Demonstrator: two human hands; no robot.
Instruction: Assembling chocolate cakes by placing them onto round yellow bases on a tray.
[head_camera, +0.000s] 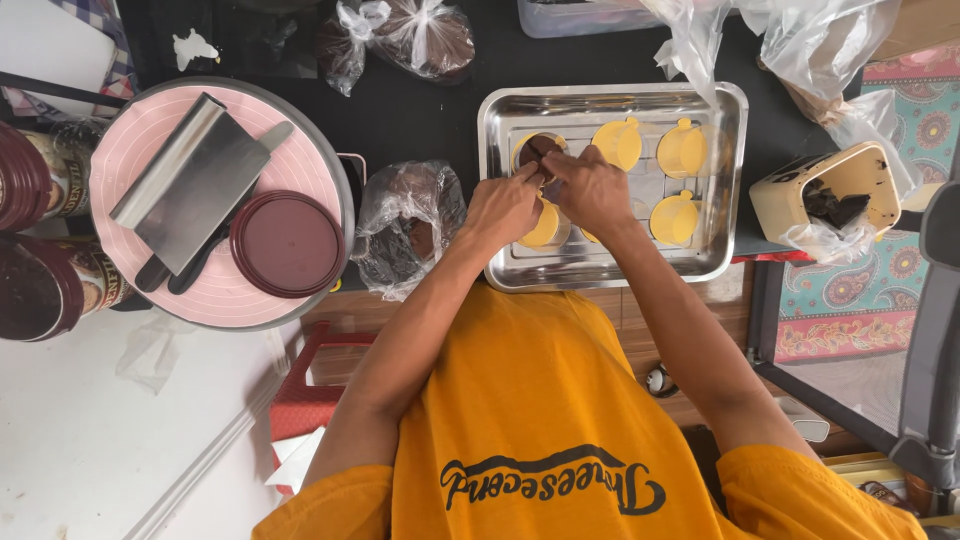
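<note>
A steel tray on the dark counter holds several small yellow cups. The far-left cup has dark brown cake in it. My left hand and my right hand meet at this cup. The left fingertips pinch its near rim, and the right fingertips press on the brown cake. Two more yellow cups lie partly hidden under my hands. A clear plastic bag of brown cake crumbs lies just left of the tray, next to my left wrist.
A pink turntable on the left carries a metal scraper, a knife and a maroon lid. Tied bags of brown cake sit at the back. A cream container with dark pieces stands to the right, under loose plastic bags.
</note>
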